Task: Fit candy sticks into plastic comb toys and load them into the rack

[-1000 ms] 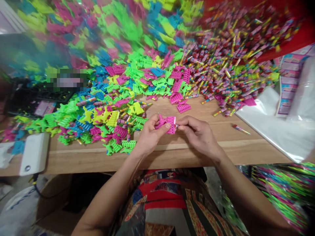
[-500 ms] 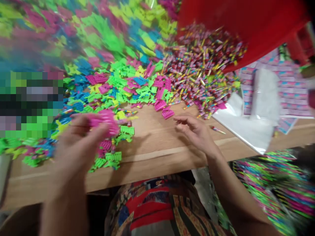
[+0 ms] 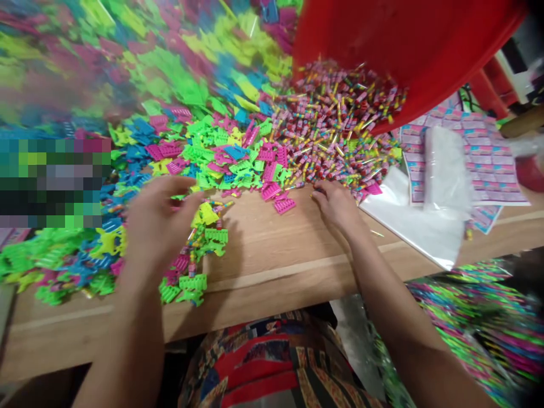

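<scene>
My left hand (image 3: 164,224) hovers over the left pile of bright plastic pieces, its thumb and fingers curved apart with a gap between them; no piece shows in it. Close to its fingertips lies a yellow plastic piece (image 3: 206,214), with green comb-like pieces (image 3: 216,234) beside it. My right hand (image 3: 338,208) rests at the near edge of a heap of small striped sticks (image 3: 340,124). Its thumb and forefinger are drawn together there, and whatever they pinch is too small to make out. Between the hands lies a pink slotted piece (image 3: 284,205) on the wooden table (image 3: 272,243).
A red tub (image 3: 408,51) lies tipped behind the sticks. To the right are clear plastic bags (image 3: 448,170) on printed pink-and-blue sheets (image 3: 493,164). A large mound of coloured pieces (image 3: 170,73) fills the back left. Below the table's right edge are bagged colourful items (image 3: 476,328).
The pink piece that was in my left hand is no longer visible there, and that hand's fingers have parted. My right hand has reached forward to the edge of the stick heap.
</scene>
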Motion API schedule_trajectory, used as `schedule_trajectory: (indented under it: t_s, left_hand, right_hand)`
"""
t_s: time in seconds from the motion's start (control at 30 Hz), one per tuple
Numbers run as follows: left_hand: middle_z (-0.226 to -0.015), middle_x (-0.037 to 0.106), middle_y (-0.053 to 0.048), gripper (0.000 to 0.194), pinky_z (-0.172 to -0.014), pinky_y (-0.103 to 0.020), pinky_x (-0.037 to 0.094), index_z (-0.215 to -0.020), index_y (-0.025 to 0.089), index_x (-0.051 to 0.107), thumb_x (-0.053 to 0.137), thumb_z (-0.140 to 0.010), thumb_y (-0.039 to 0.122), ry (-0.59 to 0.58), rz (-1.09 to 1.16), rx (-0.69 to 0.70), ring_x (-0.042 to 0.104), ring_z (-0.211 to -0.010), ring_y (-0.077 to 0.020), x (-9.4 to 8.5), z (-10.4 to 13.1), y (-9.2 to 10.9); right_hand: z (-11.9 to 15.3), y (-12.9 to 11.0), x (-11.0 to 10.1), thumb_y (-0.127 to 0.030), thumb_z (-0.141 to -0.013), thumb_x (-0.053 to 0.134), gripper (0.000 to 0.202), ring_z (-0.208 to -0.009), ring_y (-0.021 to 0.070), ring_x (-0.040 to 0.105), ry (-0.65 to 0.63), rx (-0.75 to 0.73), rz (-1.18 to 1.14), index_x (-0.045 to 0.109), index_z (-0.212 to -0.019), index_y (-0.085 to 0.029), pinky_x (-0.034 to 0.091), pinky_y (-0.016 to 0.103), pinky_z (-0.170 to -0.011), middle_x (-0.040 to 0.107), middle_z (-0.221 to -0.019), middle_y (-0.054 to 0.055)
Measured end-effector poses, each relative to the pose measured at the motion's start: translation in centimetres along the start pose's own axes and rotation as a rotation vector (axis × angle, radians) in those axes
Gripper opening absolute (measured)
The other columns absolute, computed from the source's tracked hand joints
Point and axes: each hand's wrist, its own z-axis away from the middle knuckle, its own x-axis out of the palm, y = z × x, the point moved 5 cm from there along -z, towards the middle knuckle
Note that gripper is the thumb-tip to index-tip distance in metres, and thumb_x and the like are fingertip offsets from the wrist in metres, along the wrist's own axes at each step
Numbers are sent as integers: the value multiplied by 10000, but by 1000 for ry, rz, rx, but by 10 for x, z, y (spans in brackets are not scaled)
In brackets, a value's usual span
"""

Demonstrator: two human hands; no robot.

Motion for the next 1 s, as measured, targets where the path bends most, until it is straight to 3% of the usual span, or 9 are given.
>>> schedule_trajectory:
  t_s: [0.1, 0.17, 0.23, 0.3, 0.43, 0.57, 0.73, 0.87, 1.0]
  left_hand:
    - [-911, 742, -54, 134, -784, -343, 480, -923, 192, 747, 625, -884, 233, -286, 29, 93, 657, -814, -216, 80, -1, 19]
    - [-813, 712, -63, 160, -764, -356, 468, -868, 175, 727, 574, -906, 208, -383, -41, 88, 643, -761, -229, 120, -4, 19]
    - [-867, 696, -96, 140, -783, -372, 462, -941, 149, 706, 599, -918, 237, -380, -136, 67, 642, -823, -257, 147, -9, 15]
    - [-1038, 674, -143, 236, -834, -383, 461, -1087, 128, 662, 673, -898, 268, -317, -209, 49, 631, -965, -288, 162, -15, 13]
    - [-1216, 572, -156, 387, -921, -396, 447, -1193, 143, 595, 747, -842, 207, -258, -259, 62, 564, -1138, -308, 172, -21, 13]
    - [-1158, 534, -137, 233, -915, -411, 455, -1078, 165, 640, 700, -853, 158, -294, -212, 141, 546, -1095, -302, 167, -13, 5]
    - [-990, 572, -97, 54, -894, -400, 469, -892, 177, 663, 652, -859, 137, -349, -145, 144, 573, -1021, -283, 155, 3, -6]
    - [-952, 614, -111, 126, -894, -404, 464, -965, 151, 673, 550, -951, 172, -319, -138, 117, 595, -985, -282, 159, -2, 6]
    - [-1123, 604, -194, 219, -920, -446, 455, -1083, 114, 677, 656, -929, 269, -304, -266, 122, 571, -1100, -356, 172, -18, 17]
  right_hand:
    - [5, -4, 3, -335, -950, 594, 181, -889, 296, 631, 8, -5, 17, 700, -1006, -200, 473, 400, -774, 700, -1002, 135]
    - [9, -4, 4, -364, -937, 615, 166, -845, 282, 616, 17, -31, 16, 676, -934, -209, 457, 382, -737, 692, -938, 114]
    - [13, -1, 6, -377, -917, 638, 166, -819, 273, 609, 23, -54, 10, 656, -897, -212, 444, 369, -706, 687, -905, 102]
    - [15, 4, 8, -362, -890, 657, 153, -803, 265, 616, 25, -46, -21, 644, -900, -210, 441, 360, -688, 691, -894, 93]
    - [17, 7, 12, -336, -865, 660, 247, -748, 243, 636, 2, 10, -153, 646, -1069, -197, 463, 355, -681, 699, -846, 57]
    - [21, -18, 7, -358, -916, 618, 309, -715, 211, 617, 21, -88, -276, 690, -1155, -177, 478, 339, -674, 694, -842, 56]
    - [26, -50, 5, -344, -965, 582, 301, -855, 229, 654, 51, -214, -401, 710, -1187, -186, 525, 383, -807, 728, -1006, 96]
    - [23, -58, 14, -313, -965, 568, 310, -930, 251, 661, 29, -235, -415, 709, -1206, -179, 536, 425, -861, 721, -1094, 121]
    - [23, -62, 15, -299, -959, 576, 305, -974, 258, 668, 35, -251, -404, 710, -1208, -185, 537, 428, -881, 721, -1099, 118]
